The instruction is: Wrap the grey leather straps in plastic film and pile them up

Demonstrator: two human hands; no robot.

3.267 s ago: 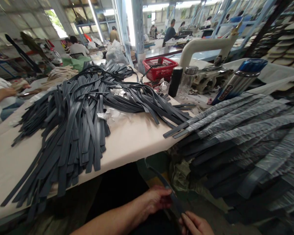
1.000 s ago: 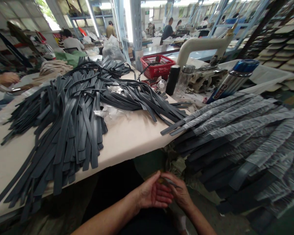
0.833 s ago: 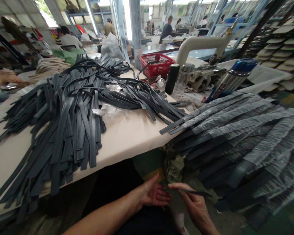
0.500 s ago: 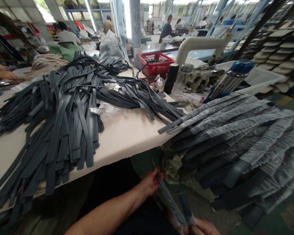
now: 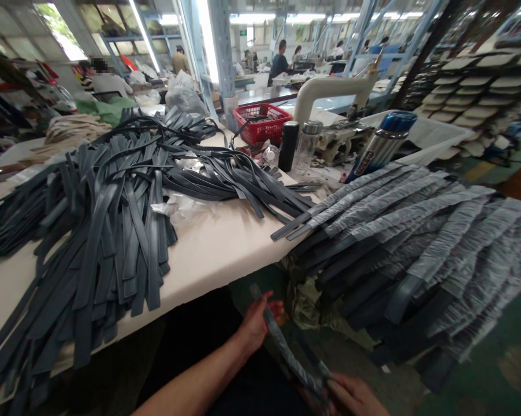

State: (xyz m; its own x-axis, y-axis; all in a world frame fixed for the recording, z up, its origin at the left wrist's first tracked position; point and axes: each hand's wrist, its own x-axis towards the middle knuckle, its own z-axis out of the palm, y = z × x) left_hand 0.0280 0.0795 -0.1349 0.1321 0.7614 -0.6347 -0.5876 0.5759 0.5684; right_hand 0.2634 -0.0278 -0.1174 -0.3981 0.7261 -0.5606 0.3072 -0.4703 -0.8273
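As the plastic-sleeved strap point(image 5: 285, 349) looks light, limp and slippery, near its ends seems best; left hand point(image 5: 256, 325) fingers loosely hold it, right hand point(image 5: 349, 390) fingers grip lower.

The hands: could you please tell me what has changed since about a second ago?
The left hand, open-palmed before, now holds a film-covered strip near its upper end. The right hand has moved down in the picture, to the strip's lower part. The loose strips, wrapped strips and red basket are as they were, though the view has shifted.
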